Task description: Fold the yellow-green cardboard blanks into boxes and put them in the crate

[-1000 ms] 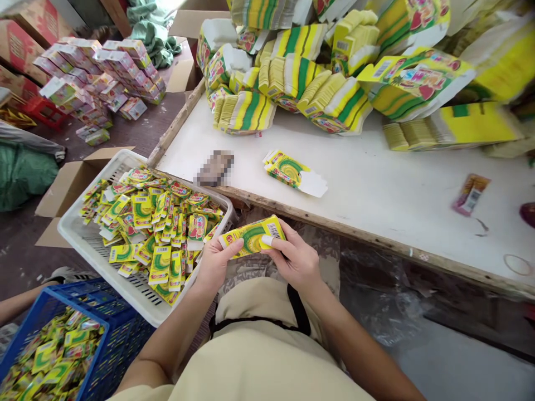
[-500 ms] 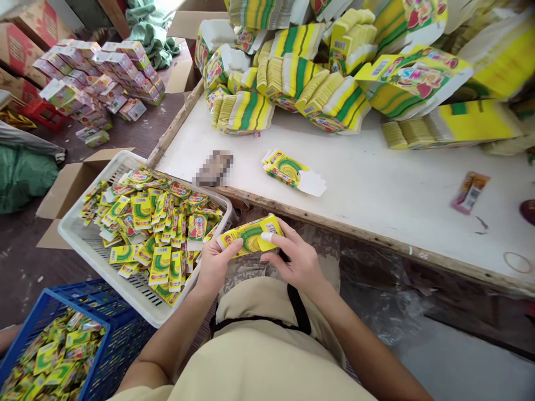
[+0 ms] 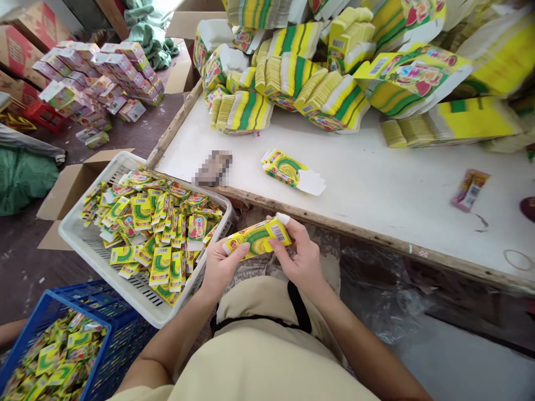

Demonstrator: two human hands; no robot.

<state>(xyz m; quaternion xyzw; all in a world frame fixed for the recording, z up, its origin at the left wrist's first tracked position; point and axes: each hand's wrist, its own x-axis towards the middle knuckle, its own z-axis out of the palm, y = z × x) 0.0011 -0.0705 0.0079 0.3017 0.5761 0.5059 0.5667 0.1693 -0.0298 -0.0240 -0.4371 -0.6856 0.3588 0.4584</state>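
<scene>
A yellow and green carton [image 3: 259,238] is held between my two hands, in front of the table edge. My left hand [image 3: 220,266] grips its left end, thumb on the printed face. At the barcode end, my right hand [image 3: 298,253] pinches it with the thumb on the face and a white-wrapped fingertip at the upper edge. Beyond them, a small stack of flat cartons [image 3: 288,170] lies on the white table [image 3: 376,184]. To the left, a white basket [image 3: 121,289] holds many small yellow cartons.
Bundles of flat cartons [image 3: 246,111] are piled along the table's back. A purple packet [image 3: 470,190] lies at right. A blue crate [image 3: 104,340] of packets stands lower left, near a person's arm [image 3: 11,332]. Pink boxes [image 3: 125,67] are stacked on the floor.
My right hand's wrapped finger has moved from the carton's face to its upper edge, and the thumb now presses the face. The white flap at the barcode end no longer shows.
</scene>
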